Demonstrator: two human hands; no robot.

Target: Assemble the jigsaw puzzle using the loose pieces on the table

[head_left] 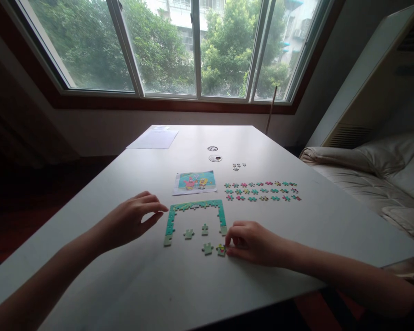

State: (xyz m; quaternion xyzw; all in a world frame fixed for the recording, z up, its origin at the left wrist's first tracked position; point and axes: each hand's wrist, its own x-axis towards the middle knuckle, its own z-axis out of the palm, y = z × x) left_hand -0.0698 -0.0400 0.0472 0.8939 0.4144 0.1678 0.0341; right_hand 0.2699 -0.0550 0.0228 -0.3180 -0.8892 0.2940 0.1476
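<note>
A partly joined jigsaw frame [196,204] lies on the white table, with a top row and two sides of teal and green pieces. My left hand [138,218] hovers beside its upper left corner, thumb and fingers apart, holding nothing. At the lower right, my right hand [250,241] has its fingers curled at the right edge of a jigsaw piece [221,249] with a yellow and red print. Just left of that lies a pale green piece [207,248]. Two more loose pieces, one pale green [189,234] and one upright green [204,230], rest inside the frame.
A printed cartoon picture [196,181] lies beyond the frame. Rows of loose pieces [262,191] spread to its right, with a small cluster [238,166] behind. Two round discs [215,158] and white papers [152,139] lie farther back. A sofa [365,170] stands right of the table.
</note>
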